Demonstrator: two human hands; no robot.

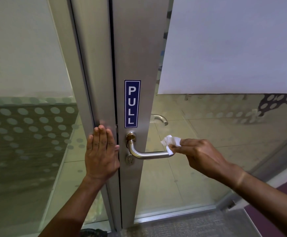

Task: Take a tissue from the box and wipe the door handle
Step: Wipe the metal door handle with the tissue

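Door handle (149, 153): steel lever on the metal door stile (137, 48), below blue PULL sign (132, 103)
Tissue (171, 142): crumpled, pinched by right hand (202, 155), touching lever's free end
Left hand (101, 155): open, flat against door frame (94, 74)
Surroundings: dotted frosted glass (28, 125) either side

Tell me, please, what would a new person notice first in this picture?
The eye falls first on the blue PULL sign, upright on the metal door frame at the centre. Just below it, the right hand presses a crumpled white tissue against the free end of the steel door handle. The left hand lies flat and open on the frame, left of the handle.
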